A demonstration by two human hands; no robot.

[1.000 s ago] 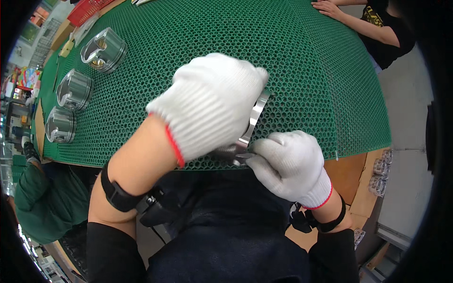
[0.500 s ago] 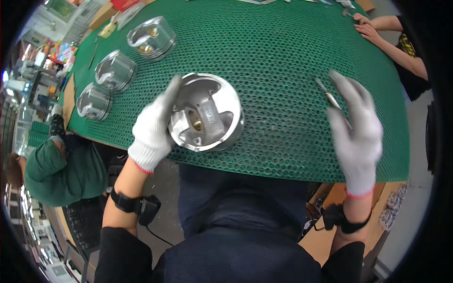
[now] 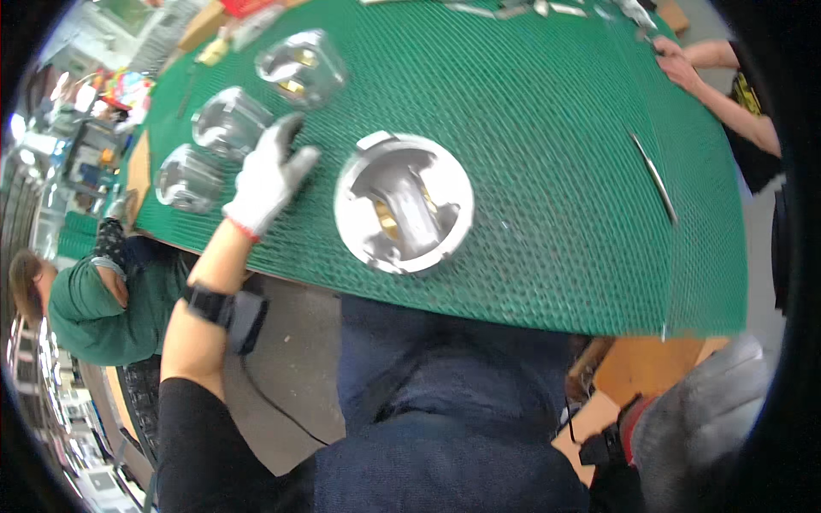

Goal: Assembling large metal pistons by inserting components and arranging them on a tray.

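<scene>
One hollow silver metal piston (image 3: 412, 218) sits unheld, completion unclear, near the green-matted bench's front edge (image 3: 513, 303); white-gloved left hand (image 3: 267, 178) spread, blurred right hand (image 3: 705, 419) unreadable.

White gloves (image 3: 263, 181) with red edges (image 3: 242, 230), black sleeves (image 3: 201, 445), black forearm straps (image 3: 208, 304), dark boxy module (image 3: 248, 323), thin cable (image 3: 275, 410), navy clothing (image 3: 445, 457)

We see a hollow, round silver metal piston (image 3: 412, 218), its rim smooth with a satin sheen, and glossy gold-coloured metal parts (image 3: 387, 221) inside. The three silver cylindrical metal pistons (image 3: 229, 121) look polished and shiny. Our green desk (image 3: 547, 214) has a rough, patterned, plastic-looking surface. The slim silver pen-shaped tool (image 3: 657, 181) looks like smooth metal. We wear white knitted cloth gloves (image 3: 262, 181) and a matt navy cloth garment (image 3: 445, 457).
</scene>
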